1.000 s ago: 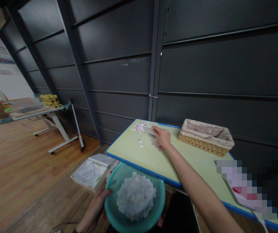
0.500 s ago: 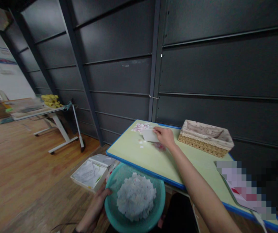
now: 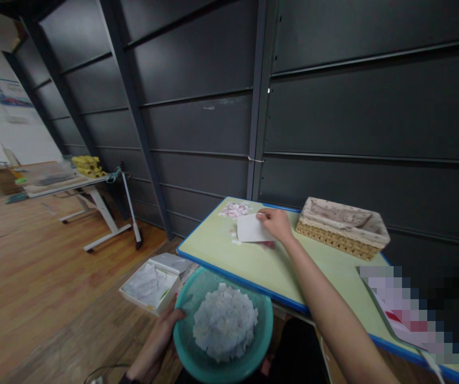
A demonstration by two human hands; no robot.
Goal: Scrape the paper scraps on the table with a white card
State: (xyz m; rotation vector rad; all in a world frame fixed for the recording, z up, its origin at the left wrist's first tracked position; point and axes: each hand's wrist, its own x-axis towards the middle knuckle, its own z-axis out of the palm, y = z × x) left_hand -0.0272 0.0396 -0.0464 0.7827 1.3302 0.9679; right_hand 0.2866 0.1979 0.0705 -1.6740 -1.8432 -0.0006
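My right hand [image 3: 276, 224] pinches a white card [image 3: 252, 229] by its upper right corner, holding it over the pale green tabletop [image 3: 229, 261]. Behind the card lies a spread of small white and pinkish paper scraps [image 3: 235, 209], with a few loose white bits at the card's left edge. My left hand [image 3: 169, 325] is wrapped round the left rim of a turquoise mesh basket [image 3: 267, 330], the thumb over the edge. A heap of torn white paper pieces [image 3: 225, 322] fills the middle of this basket. It sits low, in front of the table's blue edge.
A wicker basket with a cloth lining [image 3: 343, 242] stands at the table's back right. A flat, blurred-out item [image 3: 409, 314] lies near the right edge. An open white box [image 3: 149, 285] is on the left below the table. A dark panelled wall [image 3: 197, 128] rises behind.
My right hand has shifted slightly right and lower, and the card now faces me more fully. My left hand keeps its hold on the turquoise basket.
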